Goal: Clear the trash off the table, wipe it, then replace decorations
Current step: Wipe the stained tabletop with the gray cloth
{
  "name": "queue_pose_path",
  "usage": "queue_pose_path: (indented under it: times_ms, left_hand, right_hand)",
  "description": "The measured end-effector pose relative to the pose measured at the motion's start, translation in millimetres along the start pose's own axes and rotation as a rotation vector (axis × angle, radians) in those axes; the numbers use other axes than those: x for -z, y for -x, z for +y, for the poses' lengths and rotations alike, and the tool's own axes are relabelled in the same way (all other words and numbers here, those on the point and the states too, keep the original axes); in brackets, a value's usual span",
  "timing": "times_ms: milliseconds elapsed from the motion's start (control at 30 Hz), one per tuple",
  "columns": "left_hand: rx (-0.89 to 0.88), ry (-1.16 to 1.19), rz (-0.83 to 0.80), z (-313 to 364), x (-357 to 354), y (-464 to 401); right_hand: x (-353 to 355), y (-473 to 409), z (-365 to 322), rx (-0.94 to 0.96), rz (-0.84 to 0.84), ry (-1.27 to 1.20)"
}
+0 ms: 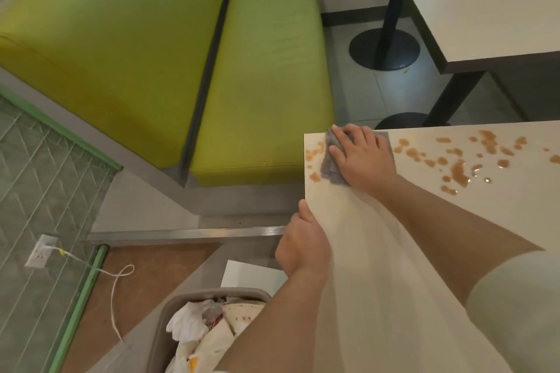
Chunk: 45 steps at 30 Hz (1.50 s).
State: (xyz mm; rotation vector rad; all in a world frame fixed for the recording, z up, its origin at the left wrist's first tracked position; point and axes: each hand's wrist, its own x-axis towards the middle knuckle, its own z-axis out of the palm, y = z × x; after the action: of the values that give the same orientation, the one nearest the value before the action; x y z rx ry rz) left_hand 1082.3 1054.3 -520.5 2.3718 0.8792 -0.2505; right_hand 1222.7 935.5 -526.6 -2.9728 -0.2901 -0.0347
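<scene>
Cream tabletop, soiled, under wiping.
Right hand: fingers flat and spread, pressing a crumpled grey cloth at the tabletop's far left corner. Left hand: fingers curled around the tabletop's left edge. Orange-brown sauce spatters: scattered to both sides of the cloth, touching it at the corner. Grey plastic bin: on the floor below the left arm, holding crumpled white wrappers. Lime-green padded bench: beyond the tabletop.

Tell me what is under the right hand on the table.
A grey cloth lies under the right hand, flat on the cream table top. Whether brown sauce spots are beneath the cloth cannot be seen.
</scene>
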Motion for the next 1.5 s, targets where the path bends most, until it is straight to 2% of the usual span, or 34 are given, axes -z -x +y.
queue_pose_path:
  times_ms: [67, 167, 233, 400, 467, 533, 600, 700, 800, 867, 967, 1000, 1067, 1167, 1233, 1267, 1333, 1400, 1433, 1500]
  left_hand:
    - [0.006, -0.010, -0.004, 1, 1, 0]
    - [0.013, 0.003, -0.003, -1, -1, 0]
    - [0.018, 0.016, -0.007, 0, -1, -1]
    - [0.009, 0.023, -0.011, 0, 0, 1]
    - [0.011, 0.016, -0.010, -1, -1, 2]
    - [0.009, 0.014, -0.005, 0, 0, 3]
    - [0.006, 0.016, -0.004, 1, 1, 1]
    - [0.002, 0.022, -0.015, 1, 2, 2]
    - [0.005, 0.026, -0.016, 0, 2, 2]
    - [0.009, 0.018, -0.011, 1, 1, 3]
    - [0.012, 0.010, -0.006, 2, 2, 2]
    - [0.011, 0.012, -0.005, 2, 2, 2]
    - [0.006, 0.021, -0.014, 0, 1, 1]
    - [-0.012, 0.032, -0.013, -3, 0, 0]
    - [-0.013, 0.023, 0.004, -2, 0, 0]
    - [-0.013, 0.014, 0.011, -2, 0, 1]
    - [-0.007, 0.017, 0.009, -1, 1, 0]
    - [0.000, 0.029, -0.002, 0, 1, -1]
    - [0.001, 0.023, 0.004, 0, 1, 0]
    - [-0.011, 0.005, 0.014, -1, 0, 1]
  right_hand:
    - [0, 1, -18, 0.075, -0.023, -0.045]
    - [-1, 24, -25, 0.371, -0.082, -0.039]
    - [0, 21, -13, 0.437, -0.110, -0.024]
    - [-2, -10, -11, 0.124, -0.076, -0.065]
    - [-2, 3, -29, 0.185, -0.088, -0.084]
    - [-3, 24, -35, 0.372, -0.106, -0.084]
    - [1, 22, -24, 0.456, -0.117, -0.079]
    - [2, -3, -4, 0.258, -0.103, -0.068]
    - [0, -16, -13, 0.072, -0.085, -0.086]
    - [-1, -6, -27, 0.159, -0.082, -0.105]
    - [2, 12, -25, 0.442, -0.128, -0.093]
    - [4, 9, -18, 0.453, -0.138, -0.097]
    - [3, -2, 1, 0.318, -0.132, -0.096]
    - [-1, -13, 12, -0.005, -0.067, -0.082]
    - [-3, -7, -8, -0.083, -0.031, -0.086]
    - [-4, 3, -20, -0.043, -0.040, -0.097]
    - [-2, 32, -36, 0.175, -0.083, -0.124]
    - [3, 48, -24, 0.347, -0.127, -0.138]
    - [4, 46, -11, 0.360, -0.138, -0.129]
    - [3, 35, 12, 0.226, -0.122, -0.083]
